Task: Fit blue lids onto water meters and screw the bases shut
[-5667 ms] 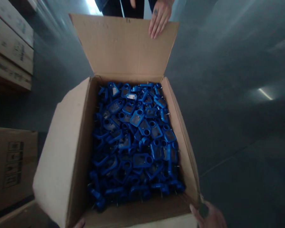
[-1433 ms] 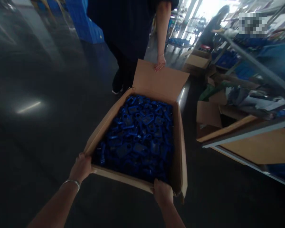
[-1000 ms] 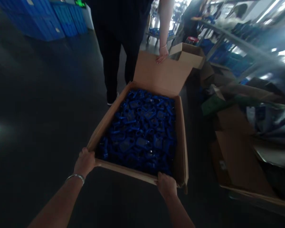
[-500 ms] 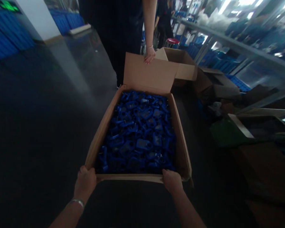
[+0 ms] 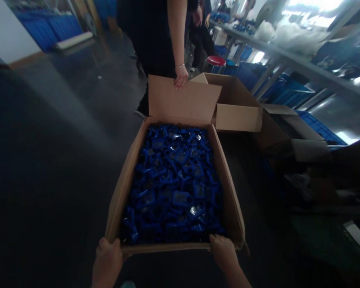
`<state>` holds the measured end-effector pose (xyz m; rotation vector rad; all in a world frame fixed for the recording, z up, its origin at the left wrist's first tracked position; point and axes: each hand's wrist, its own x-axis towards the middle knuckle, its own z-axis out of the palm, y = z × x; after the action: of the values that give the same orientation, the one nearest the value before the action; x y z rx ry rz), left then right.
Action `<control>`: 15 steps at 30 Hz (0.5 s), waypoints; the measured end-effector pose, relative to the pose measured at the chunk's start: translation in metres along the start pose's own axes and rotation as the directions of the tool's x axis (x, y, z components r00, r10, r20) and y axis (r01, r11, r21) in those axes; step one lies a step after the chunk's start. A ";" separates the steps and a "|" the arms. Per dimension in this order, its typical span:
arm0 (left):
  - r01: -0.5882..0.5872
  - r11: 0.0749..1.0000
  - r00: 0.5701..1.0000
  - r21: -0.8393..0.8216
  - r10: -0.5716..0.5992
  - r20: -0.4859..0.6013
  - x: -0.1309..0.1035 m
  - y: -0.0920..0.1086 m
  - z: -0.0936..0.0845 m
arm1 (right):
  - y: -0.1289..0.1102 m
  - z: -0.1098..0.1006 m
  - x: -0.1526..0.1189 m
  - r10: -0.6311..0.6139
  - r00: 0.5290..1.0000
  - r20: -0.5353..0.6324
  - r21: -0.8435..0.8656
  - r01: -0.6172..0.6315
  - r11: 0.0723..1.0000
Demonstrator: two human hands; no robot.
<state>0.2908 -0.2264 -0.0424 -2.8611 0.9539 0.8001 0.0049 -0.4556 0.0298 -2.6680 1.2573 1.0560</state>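
Mid-carry: left grip (image 5: 107,260) and right grip (image 5: 223,251) are both clamped on the near rim of the box (image 5: 120,192), full of blue parts (image 5: 174,184), off the floor, co-worker's hand (image 5: 180,77) on the far flap, not set down.

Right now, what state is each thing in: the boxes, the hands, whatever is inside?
Cardboard box: open, far flap upright, filled nearly to the rim.
Blue plastic parts: loose, piled inside the box.
Left hand: gripping the box's near edge.
Right hand: gripping the near right corner.
Co-worker's hand: resting on top of the upright flap.
Second cardboard box: open, beside the first; contents hidden.
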 end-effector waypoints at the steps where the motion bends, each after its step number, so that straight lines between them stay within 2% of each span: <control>1: -0.009 1.000 1.000 0.013 0.009 -0.004 0.018 0.006 -0.009 | 0.002 -0.011 0.015 0.009 1.000 -0.001 0.006 -0.009 1.000; 5: -0.051 0.998 0.999 0.046 0.051 -0.013 0.089 0.034 -0.041 | 0.016 -0.050 0.077 0.041 0.999 -0.005 0.032 -0.040 0.999; 8: -0.052 0.997 0.998 0.057 0.053 -0.016 0.133 0.055 -0.059 | 0.030 -0.075 0.120 0.040 0.999 -0.005 0.052 -0.039 0.998; 11: -0.053 0.997 0.998 0.050 0.054 -0.013 0.166 0.072 -0.073 | 0.043 -0.095 0.154 0.030 1.000 0.000 0.070 -0.029 0.997; 15: -0.009 1.000 1.000 0.002 0.009 -0.008 0.197 0.089 -0.084 | 0.056 -0.114 0.189 0.007 1.000 0.001 0.087 -0.007 0.996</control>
<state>0.4139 -0.4225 -0.0514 -2.8633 0.9684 0.7884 0.1168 -0.6539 0.0230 -2.6005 1.2821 0.9788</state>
